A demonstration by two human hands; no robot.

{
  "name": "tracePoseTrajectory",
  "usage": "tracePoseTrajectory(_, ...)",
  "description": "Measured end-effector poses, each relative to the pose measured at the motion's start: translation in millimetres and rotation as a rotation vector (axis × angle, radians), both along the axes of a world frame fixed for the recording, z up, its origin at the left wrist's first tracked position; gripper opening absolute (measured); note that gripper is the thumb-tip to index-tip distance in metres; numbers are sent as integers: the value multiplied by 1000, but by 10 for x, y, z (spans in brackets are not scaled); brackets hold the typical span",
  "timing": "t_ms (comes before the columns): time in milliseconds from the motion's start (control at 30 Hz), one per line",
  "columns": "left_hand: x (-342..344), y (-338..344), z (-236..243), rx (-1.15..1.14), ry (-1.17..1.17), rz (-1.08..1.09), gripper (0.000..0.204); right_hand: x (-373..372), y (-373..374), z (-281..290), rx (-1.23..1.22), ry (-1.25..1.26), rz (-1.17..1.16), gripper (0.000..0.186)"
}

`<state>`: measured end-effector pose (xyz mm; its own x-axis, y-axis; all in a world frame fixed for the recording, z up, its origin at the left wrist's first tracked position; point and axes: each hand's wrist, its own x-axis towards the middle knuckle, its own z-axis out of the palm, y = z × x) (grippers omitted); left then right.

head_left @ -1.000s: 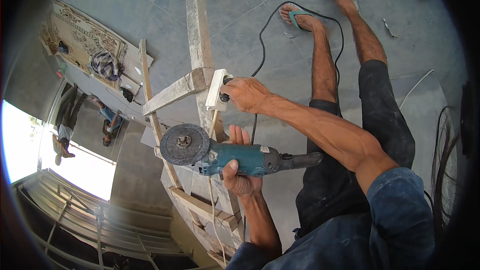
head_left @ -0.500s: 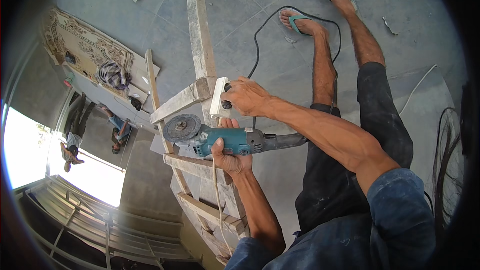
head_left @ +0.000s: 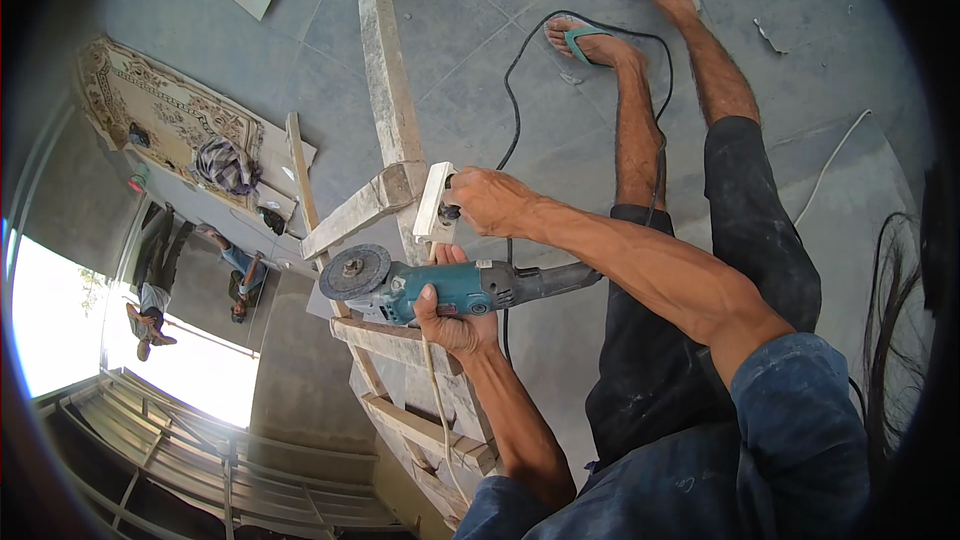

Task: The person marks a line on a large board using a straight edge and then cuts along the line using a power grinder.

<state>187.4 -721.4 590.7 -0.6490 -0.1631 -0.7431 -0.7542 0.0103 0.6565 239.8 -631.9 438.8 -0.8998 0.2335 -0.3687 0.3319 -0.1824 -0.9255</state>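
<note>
My left hand [head_left: 455, 320] is closed round the teal body of an angle grinder [head_left: 440, 290] from below, thumb on its near side. A grey disc [head_left: 356, 272] is at the tool's left end, and its dark rear handle points right. Just above the grinder is a white socket box [head_left: 434, 202], with my left fingertips close under it; whether they touch it is unclear. My right hand [head_left: 492, 202] pinches a black plug [head_left: 451, 197] against the box's right face. How deep the plug sits is hidden by my fingers. A pale cord [head_left: 436, 390] hangs past my left wrist.
Below my hands stands a worn wooden frame [head_left: 392, 90] with crossbars. A black cable [head_left: 512, 90] loops over the tiled floor near my sandalled feet [head_left: 590, 43]. Two people [head_left: 150, 285] are farther off at the left, near a patterned carpet [head_left: 160, 90].
The view has shifted slightly, so the floor and feet appear farther left. Both hands keep their holds; the grinder and socket box have barely moved.
</note>
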Motion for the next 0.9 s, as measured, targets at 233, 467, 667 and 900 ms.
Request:
tracePoseTrajectory(233, -17, -6, 18, -28, -14, -54, 57, -138, -39, -30, 30, 13, -16, 17)
tracePoseTrajectory(467, -78, -107, -23, 9, -13, -32, 64, -261, 79, -136, 77, 78, 98, 11)
tracePoseTrajectory(667, -134, -103, 12, 38, -33, -52, 62, -237, 49, -100, 78, 71, 135, 15)
tracePoseTrajectory(900, -110, -56, 20, 15, -24, -54, 46, -206, 17, 7, 127, 100, 124, 14)
